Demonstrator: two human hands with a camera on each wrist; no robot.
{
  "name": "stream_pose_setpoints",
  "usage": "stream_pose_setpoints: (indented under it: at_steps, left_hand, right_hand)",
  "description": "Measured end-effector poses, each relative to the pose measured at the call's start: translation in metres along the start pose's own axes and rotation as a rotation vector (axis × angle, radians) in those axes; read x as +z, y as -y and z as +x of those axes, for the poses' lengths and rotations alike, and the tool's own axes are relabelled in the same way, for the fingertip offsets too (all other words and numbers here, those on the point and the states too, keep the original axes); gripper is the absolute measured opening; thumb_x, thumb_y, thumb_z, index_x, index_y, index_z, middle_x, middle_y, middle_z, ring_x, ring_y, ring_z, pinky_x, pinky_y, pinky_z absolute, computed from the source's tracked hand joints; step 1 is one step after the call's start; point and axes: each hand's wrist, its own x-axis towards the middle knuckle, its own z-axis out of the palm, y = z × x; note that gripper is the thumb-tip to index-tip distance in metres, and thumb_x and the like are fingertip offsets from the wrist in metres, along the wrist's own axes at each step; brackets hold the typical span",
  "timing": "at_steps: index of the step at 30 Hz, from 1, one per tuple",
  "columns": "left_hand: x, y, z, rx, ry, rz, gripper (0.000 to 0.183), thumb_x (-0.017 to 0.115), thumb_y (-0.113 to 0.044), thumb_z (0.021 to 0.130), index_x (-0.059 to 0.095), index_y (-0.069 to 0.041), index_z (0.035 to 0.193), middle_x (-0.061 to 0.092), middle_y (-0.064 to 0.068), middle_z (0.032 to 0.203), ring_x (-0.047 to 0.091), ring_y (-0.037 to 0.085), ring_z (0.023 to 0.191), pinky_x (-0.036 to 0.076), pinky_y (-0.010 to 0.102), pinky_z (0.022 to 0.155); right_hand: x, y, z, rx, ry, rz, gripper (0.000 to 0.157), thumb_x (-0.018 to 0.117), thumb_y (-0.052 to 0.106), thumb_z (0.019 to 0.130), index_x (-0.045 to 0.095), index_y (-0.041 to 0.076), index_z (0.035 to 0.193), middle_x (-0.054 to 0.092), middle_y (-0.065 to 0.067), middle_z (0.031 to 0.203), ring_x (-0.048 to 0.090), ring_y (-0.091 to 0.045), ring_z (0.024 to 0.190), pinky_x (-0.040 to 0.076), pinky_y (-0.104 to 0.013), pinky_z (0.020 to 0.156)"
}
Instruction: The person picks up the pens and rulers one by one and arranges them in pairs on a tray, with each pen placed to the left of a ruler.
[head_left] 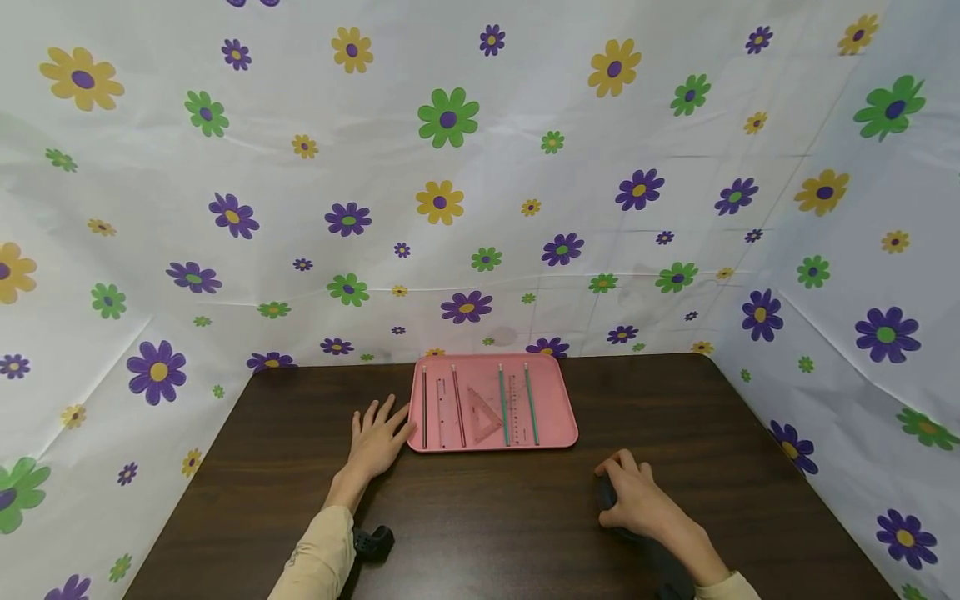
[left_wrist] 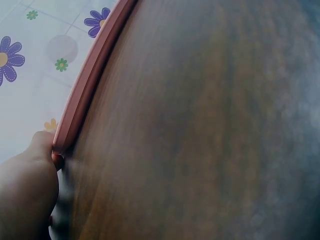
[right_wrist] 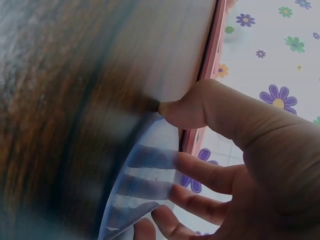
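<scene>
A pink tray [head_left: 555, 417] lies near the table's far edge. Spread out, my left hand [head_left: 377, 442] touches the tray's left side; in the left wrist view its thumb [left_wrist: 42, 143] meets the tray rim [left_wrist: 82, 90]. In front of the tray, to the right, my right hand [head_left: 637, 496] is low over the table. It holds a clear bluish plastic piece with a curved edge [right_wrist: 150, 175], protractor-like, thumb at one end and fingers showing through. Inside the tray lie a black pencil [head_left: 424, 408], a red pencil [head_left: 458, 408], green pencils [head_left: 531, 404], clear rulers [head_left: 441, 417] and a triangular set square [head_left: 486, 417].
The dark wooden table [head_left: 480, 517] ends at a white flowered sheet [head_left: 480, 250] behind and to the right. A black wrist device [head_left: 372, 543] sits by the left sleeve [head_left: 318, 554].
</scene>
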Motion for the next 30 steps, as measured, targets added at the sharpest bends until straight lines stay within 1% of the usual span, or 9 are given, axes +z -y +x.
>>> stream_pose_setpoints:
  at_steps: [3,10,17,20,27,30]
  left_hand:
    - [0.0,0.0,0.0,0.009,-0.013,-0.002,0.056,0.044,-0.049,0.103,0.047,-0.019,0.15,0.026,0.018,0.163,0.014,0.047,0.15,0.0,0.071,0.115]
    - [0.001,0.0,0.0,0.007,-0.007,0.008,0.057,0.043,-0.05,0.103,0.045,-0.02,0.151,0.024,0.016,0.164,0.014,0.046,0.151,0.0,0.071,0.116]
    - [0.001,0.0,0.001,0.001,-0.003,0.011,0.057,0.042,-0.05,0.103,0.045,-0.019,0.151,0.023,0.016,0.164,0.013,0.045,0.151,-0.001,0.07,0.116]
    - [0.0,-0.001,0.0,-0.002,-0.004,0.01,0.057,0.042,-0.05,0.103,0.044,-0.019,0.152,0.023,0.016,0.164,0.013,0.045,0.151,-0.001,0.07,0.117]
    - [0.001,-0.001,0.0,0.003,-0.021,0.006,0.056,0.043,-0.049,0.103,0.045,-0.02,0.151,0.025,0.016,0.164,0.015,0.045,0.151,0.0,0.07,0.116]
    - [0.001,0.0,0.0,0.001,-0.015,0.006,0.057,0.042,-0.05,0.103,0.045,-0.02,0.151,0.024,0.016,0.164,0.014,0.045,0.151,-0.001,0.069,0.117]
  right_hand:
    - [0.0,0.0,0.0,-0.001,-0.009,0.01,0.062,0.084,0.012,0.064,0.06,0.006,0.121,0.045,-0.016,0.128,0.041,-0.034,0.098,0.046,-0.04,0.068]
    - [-0.002,0.001,0.003,-0.008,-0.032,0.021,0.063,0.083,0.014,0.065,0.06,0.005,0.123,0.043,-0.019,0.13,0.041,-0.036,0.098,0.047,-0.041,0.067]
    - [-0.006,0.002,0.01,-0.014,-0.09,0.033,0.062,0.083,0.016,0.068,0.059,0.003,0.124,0.041,-0.023,0.132,0.042,-0.04,0.1,0.049,-0.04,0.065]
    - [-0.009,0.004,0.012,-0.019,-0.111,0.049,0.063,0.081,0.016,0.069,0.059,0.002,0.125,0.041,-0.025,0.133,0.04,-0.041,0.098,0.047,-0.04,0.064]
    - [-0.011,0.008,0.018,-0.016,-0.134,0.046,0.063,0.079,0.017,0.069,0.058,0.002,0.127,0.04,-0.024,0.134,0.04,-0.04,0.099,0.046,-0.039,0.065]
    - [-0.011,0.011,0.022,-0.018,-0.15,0.057,0.062,0.078,0.017,0.07,0.059,0.003,0.127,0.039,-0.024,0.135,0.039,-0.04,0.101,0.047,-0.038,0.064]
